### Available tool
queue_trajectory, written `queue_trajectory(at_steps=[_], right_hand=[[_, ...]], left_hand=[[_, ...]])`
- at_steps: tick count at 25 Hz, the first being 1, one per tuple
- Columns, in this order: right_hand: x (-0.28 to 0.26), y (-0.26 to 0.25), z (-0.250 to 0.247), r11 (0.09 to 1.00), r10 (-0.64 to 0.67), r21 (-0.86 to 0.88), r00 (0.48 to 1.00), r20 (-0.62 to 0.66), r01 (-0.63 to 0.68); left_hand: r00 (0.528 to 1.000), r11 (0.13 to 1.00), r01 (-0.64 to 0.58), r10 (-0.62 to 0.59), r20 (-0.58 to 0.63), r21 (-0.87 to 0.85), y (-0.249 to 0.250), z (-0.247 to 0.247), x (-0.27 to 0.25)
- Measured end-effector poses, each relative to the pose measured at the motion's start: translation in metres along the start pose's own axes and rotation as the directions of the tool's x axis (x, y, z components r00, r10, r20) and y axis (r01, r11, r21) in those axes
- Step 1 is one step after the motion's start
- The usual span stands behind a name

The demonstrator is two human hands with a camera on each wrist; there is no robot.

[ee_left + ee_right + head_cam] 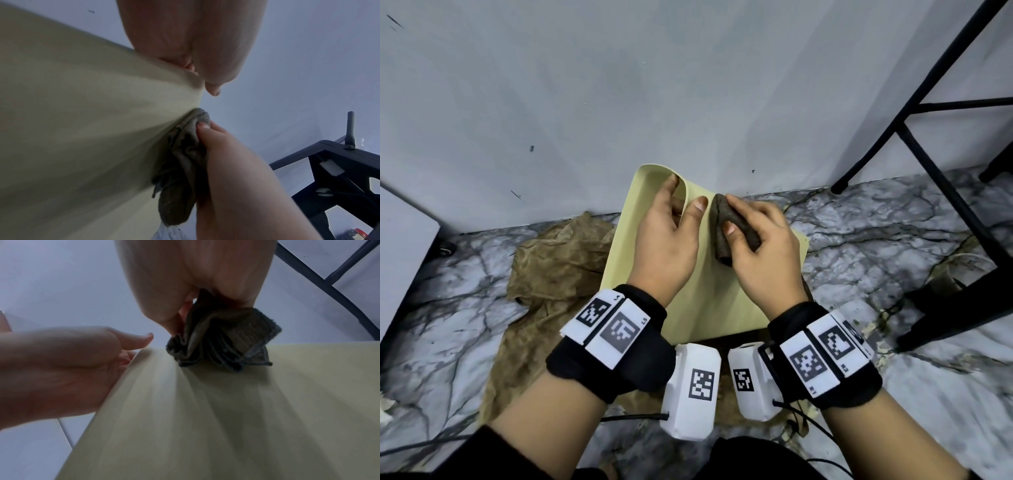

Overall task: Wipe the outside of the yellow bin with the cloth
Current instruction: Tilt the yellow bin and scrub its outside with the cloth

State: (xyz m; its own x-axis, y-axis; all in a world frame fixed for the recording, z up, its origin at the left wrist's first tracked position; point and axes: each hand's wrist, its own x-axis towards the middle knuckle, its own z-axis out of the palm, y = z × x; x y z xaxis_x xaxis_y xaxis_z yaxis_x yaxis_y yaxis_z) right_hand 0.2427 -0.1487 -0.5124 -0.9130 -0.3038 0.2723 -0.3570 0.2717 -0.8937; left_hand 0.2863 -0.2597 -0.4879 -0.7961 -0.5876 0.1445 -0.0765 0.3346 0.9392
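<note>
At the far left of the head view a pale cabinet side (404, 260) stands on the marbled floor (893, 219), and next to it a crumpled tan sheet (558, 260) spreads over the floor and runs under the yellow bin (709, 301). The bin lies tilted with a broad outer face turned up toward the camera, its far rim close to the grey wall (688, 85). The left hand (666, 236) holds the bin at that far rim, on its left part — the fingers (669, 185) curl over the lip and go inside, while the thumb lies along the outer face; the left wrist view shows the same grip, the rim pinched between the fingers within and the thumb without. Just right of the thumb, close by but apart from it, the dark grey-brown cloth (726, 229) sits bunched on the bin's outer face near the rim. The right hand (760, 246) has its grip clamped on the cloth — the thumb on the near side, the fingers folded over the top — and the cloth's folds press against the yellow face, as the right wrist view shows plainly (222, 340). Both wrists wear black bands with white marker blocks. At the far right a black metal frame (928, 144) stands on the floor against the wall, well apart from the bin.
</note>
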Motion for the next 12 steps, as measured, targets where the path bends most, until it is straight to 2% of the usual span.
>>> queue_trajectory(at_steps=[3, 6, 12], right_hand=[[0.001, -0.008, 0.001, 1.0, -0.028, -0.005, 1.0, -0.008, 0.028], [0.009, -0.013, -0.001, 0.995, -0.089, -0.039, 0.996, -0.012, 0.088], [0.003, -0.008, 0.004, 0.994, -0.085, -0.061, 0.996, 0.014, 0.086]], left_hand=[[0.998, 0.998, -0.059, 0.059, -0.033, 0.022, 0.001, -0.002, -0.004], [0.992, 0.992, -0.125, 0.125, -0.005, 0.024, 0.002, -0.006, -0.005], [0.997, 0.996, -0.065, 0.063, 0.039, 0.057, 0.0, -0.009, -0.001]])
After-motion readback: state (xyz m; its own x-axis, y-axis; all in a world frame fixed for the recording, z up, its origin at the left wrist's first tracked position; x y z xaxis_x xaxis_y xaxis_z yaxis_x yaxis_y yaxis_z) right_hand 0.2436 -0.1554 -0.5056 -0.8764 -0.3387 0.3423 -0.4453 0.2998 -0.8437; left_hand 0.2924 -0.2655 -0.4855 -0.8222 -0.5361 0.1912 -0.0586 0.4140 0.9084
